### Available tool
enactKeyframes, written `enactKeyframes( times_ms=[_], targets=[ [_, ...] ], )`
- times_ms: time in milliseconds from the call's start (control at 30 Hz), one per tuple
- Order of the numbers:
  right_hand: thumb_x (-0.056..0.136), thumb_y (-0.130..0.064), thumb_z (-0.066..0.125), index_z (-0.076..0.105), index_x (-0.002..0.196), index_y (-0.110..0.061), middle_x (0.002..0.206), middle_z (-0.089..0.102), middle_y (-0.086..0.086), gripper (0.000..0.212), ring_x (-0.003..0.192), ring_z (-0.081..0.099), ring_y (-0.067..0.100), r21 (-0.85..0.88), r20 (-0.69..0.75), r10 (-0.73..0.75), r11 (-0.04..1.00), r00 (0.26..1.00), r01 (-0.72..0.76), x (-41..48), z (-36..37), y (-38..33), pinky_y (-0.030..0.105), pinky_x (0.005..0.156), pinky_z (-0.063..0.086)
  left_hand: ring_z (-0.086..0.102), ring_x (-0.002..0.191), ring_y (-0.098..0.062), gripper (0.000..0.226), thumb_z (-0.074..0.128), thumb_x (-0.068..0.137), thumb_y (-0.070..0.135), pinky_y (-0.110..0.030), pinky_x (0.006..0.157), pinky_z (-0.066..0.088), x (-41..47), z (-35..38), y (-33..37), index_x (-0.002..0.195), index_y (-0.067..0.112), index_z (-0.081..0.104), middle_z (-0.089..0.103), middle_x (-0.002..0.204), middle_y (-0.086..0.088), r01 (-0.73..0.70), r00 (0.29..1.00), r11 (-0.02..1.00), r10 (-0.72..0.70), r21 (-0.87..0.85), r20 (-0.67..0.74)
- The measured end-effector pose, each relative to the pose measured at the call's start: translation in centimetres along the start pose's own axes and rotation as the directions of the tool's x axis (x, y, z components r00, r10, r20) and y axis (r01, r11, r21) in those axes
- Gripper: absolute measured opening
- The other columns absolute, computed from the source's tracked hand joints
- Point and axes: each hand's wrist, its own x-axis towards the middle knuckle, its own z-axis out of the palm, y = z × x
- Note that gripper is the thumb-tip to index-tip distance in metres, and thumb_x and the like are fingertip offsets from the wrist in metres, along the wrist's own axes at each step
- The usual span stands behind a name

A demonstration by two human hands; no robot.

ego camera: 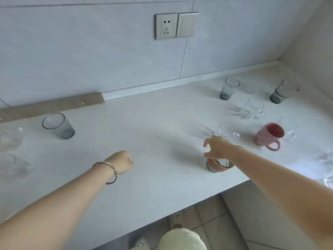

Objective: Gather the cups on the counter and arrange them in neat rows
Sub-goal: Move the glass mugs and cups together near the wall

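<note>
My right hand (219, 147) grips a grey glass tumbler (220, 165) from above, its fingers down around the rim, near the counter's front edge. My left hand (122, 162) is a closed fist resting on the white counter (153, 123), holding nothing. Another grey tumbler (58, 125) stands at the left. Two more grey tumblers (229, 88) (283, 91) stand at the back right. A pink mug (270, 135) sits at the right. Clear glass cups with handles (228, 131) (252, 109) stand between them.
More clear glassware (10, 138) sits at the far left edge and a glass rim (328, 182) at the far right. A wooden strip (52, 105) lies against the back wall. A socket and a switch (176, 25) are on the wall.
</note>
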Motion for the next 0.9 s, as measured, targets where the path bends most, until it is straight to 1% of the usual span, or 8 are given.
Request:
enactKeyframes(
  times_ms=[67, 133, 233, 300, 400, 533, 733, 900],
  targets=[
    [0.079, -0.048, 0.063, 0.042, 0.136, -0.024, 0.14, 0.037, 0.007, 0.064, 0.131, 0.038, 0.029, -0.119, 0.009, 0.033, 0.992, 0.999, -0.032, 0.4, -0.2, 1.3, 0.042, 0.102, 0.039, 0.03, 0.056, -0.021, 0.034, 0.041, 0.081, 0.006, -0.027, 0.051, 0.018, 0.9, 0.5, 0.5, 0.053, 0.02, 0.027, 0.03, 0.056, -0.002, 0.05, 0.999, 0.999, -0.05, -0.015, -0.011],
    [0.069, -0.057, 0.069, 0.034, 0.138, -0.025, 0.139, 0.035, 0.006, 0.084, 0.13, 0.038, 0.032, -0.179, 0.112, 0.064, 0.983, 0.992, -0.044, 0.5, 0.0, 2.4, 0.044, 0.098, 0.043, 0.034, 0.055, -0.021, 0.029, 0.041, 0.083, 0.007, -0.026, 0.054, 0.024, 1.5, 0.7, 0.7, 0.057, 0.018, 0.036, 0.038, 0.058, -0.003, 0.107, 0.994, 0.993, -0.108, -0.053, -0.012],
    [0.063, -0.05, 0.076, 0.026, 0.139, -0.021, 0.134, 0.035, 0.009, 0.095, 0.123, 0.043, 0.036, -0.246, 0.224, 0.038, 0.969, 0.974, 0.019, 1.5, 0.6, 3.3, 0.04, 0.09, 0.047, 0.05, 0.069, -0.023, 0.014, 0.044, 0.087, 0.011, -0.026, 0.067, 0.037, 2.2, 1.4, 1.4, 0.076, 0.014, 0.053, 0.056, 0.076, -0.006, 0.163, 0.985, 0.979, -0.167, -0.119, -0.031],
    [0.065, -0.043, 0.075, 0.029, 0.135, -0.017, 0.128, 0.037, 0.011, 0.088, 0.115, 0.049, 0.037, -0.293, 0.204, -0.023, 0.953, 0.979, 0.084, 2.2, 0.7, 3.7, 0.036, 0.086, 0.047, 0.055, 0.077, -0.022, 0.013, 0.045, 0.088, 0.013, -0.024, 0.068, 0.039, 2.7, 1.9, 1.6, 0.08, 0.014, 0.055, 0.059, 0.081, -0.003, 0.194, 0.978, 0.968, -0.204, -0.16, -0.051],
    [0.068, -0.045, 0.07, 0.033, 0.13, -0.019, 0.124, 0.042, 0.008, 0.077, 0.113, 0.052, 0.034, -0.213, 0.176, -0.057, 0.972, 0.983, 0.095, 3.1, -0.2, 3.7, 0.034, 0.086, 0.045, 0.056, 0.077, -0.022, 0.016, 0.046, 0.087, 0.011, -0.024, 0.058, 0.037, 2.5, 1.9, 1.3, 0.075, 0.016, 0.056, 0.059, 0.078, -0.001, 0.21, 0.968, 0.956, -0.233, -0.204, -0.096],
    [0.066, -0.052, 0.065, 0.033, 0.124, -0.018, 0.113, 0.044, 0.001, 0.075, 0.112, 0.051, 0.03, -0.123, 0.047, -0.091, 0.988, 0.995, 0.097, 5.1, -2.9, 1.2, 0.036, 0.089, 0.049, 0.056, 0.078, -0.02, 0.017, 0.045, 0.087, 0.013, -0.025, 0.065, 0.039, 2.5, 0.7, -0.4, 0.075, 0.019, 0.056, 0.059, 0.078, 0.002, 0.274, 0.944, 0.934, -0.307, -0.229, -0.12],
    [0.068, -0.049, 0.071, 0.031, 0.132, -0.014, 0.126, 0.042, 0.003, 0.083, 0.113, 0.046, 0.029, 0.114, -0.176, -0.209, 0.966, 0.962, 0.23, 9.4, -7.6, -7.8, 0.037, 0.094, 0.047, 0.052, 0.085, -0.019, 0.014, 0.042, 0.087, 0.013, -0.025, 0.074, 0.037, 3.9, -3.6, -4.2, 0.08, 0.015, 0.054, 0.055, 0.087, 0.002, 0.336, 0.903, 0.903, -0.389, -0.27, -0.179],
    [0.068, -0.046, 0.072, 0.03, 0.137, -0.021, 0.127, 0.036, 0.009, 0.085, 0.117, 0.044, 0.032, 0.089, -0.223, -0.323, 0.933, 0.92, 0.349, 14.4, -9.4, -18.1, 0.038, 0.098, 0.044, 0.053, 0.082, -0.022, 0.012, 0.041, 0.087, 0.013, -0.027, 0.074, 0.041, 5.8, -5.6, -6.5, 0.082, 0.015, 0.052, 0.058, 0.089, -0.003, 0.381, 0.89, 0.879, -0.432, -0.286, -0.144]
  ],
)
